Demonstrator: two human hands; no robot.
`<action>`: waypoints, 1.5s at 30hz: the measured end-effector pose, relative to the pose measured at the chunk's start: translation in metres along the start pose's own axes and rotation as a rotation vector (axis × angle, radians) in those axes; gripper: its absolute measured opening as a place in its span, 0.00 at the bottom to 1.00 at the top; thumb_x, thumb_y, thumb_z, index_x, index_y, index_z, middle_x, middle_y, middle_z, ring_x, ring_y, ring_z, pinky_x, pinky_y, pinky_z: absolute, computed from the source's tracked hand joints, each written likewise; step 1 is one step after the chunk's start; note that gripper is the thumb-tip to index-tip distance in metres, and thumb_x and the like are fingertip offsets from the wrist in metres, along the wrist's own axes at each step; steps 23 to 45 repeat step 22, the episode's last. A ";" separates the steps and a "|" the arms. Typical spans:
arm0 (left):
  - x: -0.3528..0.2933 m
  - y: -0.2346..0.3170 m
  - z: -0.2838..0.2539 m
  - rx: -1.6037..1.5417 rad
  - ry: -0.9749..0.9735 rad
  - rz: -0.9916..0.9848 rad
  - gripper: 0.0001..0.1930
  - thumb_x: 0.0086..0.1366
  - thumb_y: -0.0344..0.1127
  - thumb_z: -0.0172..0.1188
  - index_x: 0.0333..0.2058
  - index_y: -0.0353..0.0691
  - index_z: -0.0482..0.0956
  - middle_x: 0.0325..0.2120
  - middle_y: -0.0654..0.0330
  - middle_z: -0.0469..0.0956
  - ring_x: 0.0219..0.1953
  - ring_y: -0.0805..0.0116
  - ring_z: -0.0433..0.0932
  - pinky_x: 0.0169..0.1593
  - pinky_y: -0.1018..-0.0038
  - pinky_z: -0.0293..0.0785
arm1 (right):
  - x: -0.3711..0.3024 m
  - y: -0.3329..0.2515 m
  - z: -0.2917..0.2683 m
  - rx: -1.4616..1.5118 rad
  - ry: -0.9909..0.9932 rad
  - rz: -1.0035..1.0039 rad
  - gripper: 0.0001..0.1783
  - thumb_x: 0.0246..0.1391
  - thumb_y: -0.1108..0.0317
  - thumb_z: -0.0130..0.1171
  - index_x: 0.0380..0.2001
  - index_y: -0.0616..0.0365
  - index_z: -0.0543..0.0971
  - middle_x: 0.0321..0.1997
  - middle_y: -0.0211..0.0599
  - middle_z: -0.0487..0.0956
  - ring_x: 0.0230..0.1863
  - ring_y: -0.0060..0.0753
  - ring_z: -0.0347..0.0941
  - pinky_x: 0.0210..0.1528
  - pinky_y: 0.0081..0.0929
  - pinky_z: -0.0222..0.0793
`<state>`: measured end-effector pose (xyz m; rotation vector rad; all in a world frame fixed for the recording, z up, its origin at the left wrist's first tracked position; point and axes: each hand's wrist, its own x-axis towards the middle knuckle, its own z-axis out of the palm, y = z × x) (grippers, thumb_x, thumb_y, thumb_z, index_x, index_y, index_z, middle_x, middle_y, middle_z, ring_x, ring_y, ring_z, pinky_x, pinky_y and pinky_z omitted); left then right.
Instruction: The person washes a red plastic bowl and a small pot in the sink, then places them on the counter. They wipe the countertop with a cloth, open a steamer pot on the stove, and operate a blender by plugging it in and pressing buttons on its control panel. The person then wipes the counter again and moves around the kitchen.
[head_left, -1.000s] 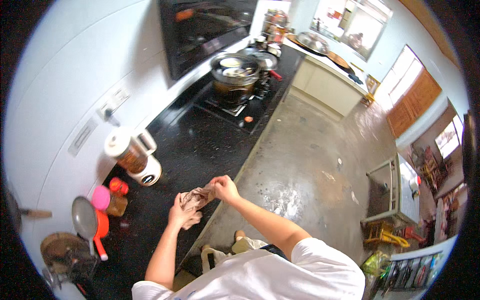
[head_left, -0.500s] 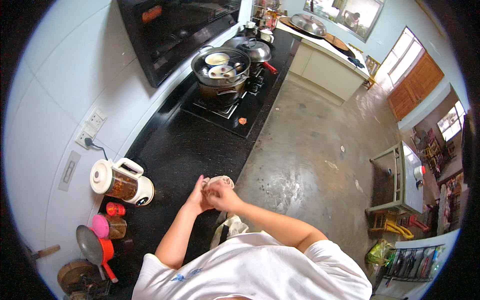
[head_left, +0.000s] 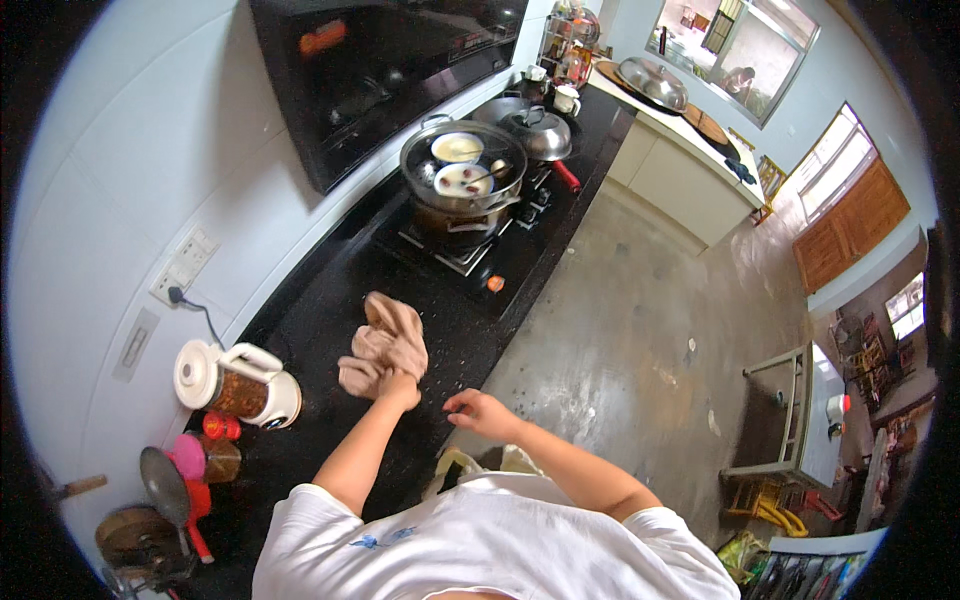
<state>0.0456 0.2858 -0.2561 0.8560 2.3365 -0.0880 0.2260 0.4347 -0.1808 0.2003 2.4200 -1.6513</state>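
Note:
A crumpled beige-pink cloth (head_left: 385,342) is bunched over the black countertop (head_left: 310,330). My left hand (head_left: 399,390) grips it, its fingers mostly hidden in the folds. Over the counter's front edge, to the right of the cloth, my right hand (head_left: 482,412) is empty, its fingers apart and loosely bent. Farther along the counter, a large steamer pot (head_left: 462,205) stands on the stove, with a cream-filled bowl (head_left: 457,148) and a second bowl (head_left: 463,182) holding dark red pieces and a spoon.
A white glass kettle (head_left: 240,383), plugged into the wall, stands on the left, with jars (head_left: 221,426) and a grey pan (head_left: 165,485) nearer me. Beside the steamer is a lidded pan (head_left: 540,133) with a red handle. A metal table (head_left: 800,420) stands across the floor.
The cloth was between both hands near the counter's edge. My left hand has carried it forward and left; my right hand has let go and moved right. The view has shifted slightly.

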 end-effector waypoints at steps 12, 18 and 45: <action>0.012 0.158 -0.046 -0.219 0.132 -0.161 0.42 0.53 0.50 0.69 0.56 0.39 0.51 0.57 0.40 0.54 0.53 0.42 0.70 0.50 0.54 0.73 | -0.034 0.079 -0.196 0.150 0.045 0.166 0.21 0.58 0.57 0.59 0.45 0.57 0.66 0.28 0.43 0.76 0.30 0.34 0.75 0.34 0.33 0.72; 0.014 0.243 -0.093 -0.294 0.078 -0.111 0.51 0.54 0.50 0.68 0.67 0.49 0.41 0.62 0.43 0.51 0.62 0.38 0.58 0.54 0.38 0.63 | -0.133 0.002 -0.445 -0.367 0.800 -0.339 0.12 0.43 0.77 0.53 0.35 0.60 0.77 0.35 0.38 0.75 0.42 0.37 0.73 0.46 0.32 0.69; 0.049 0.244 -0.076 0.010 0.191 0.162 0.45 0.53 0.52 0.68 0.65 0.49 0.55 0.67 0.49 0.45 0.71 0.40 0.32 0.61 0.26 0.36 | -0.250 -0.067 -0.521 -0.483 1.192 -0.553 0.10 0.54 0.70 0.56 0.40 0.59 0.75 0.40 0.36 0.73 0.43 0.35 0.72 0.46 0.29 0.68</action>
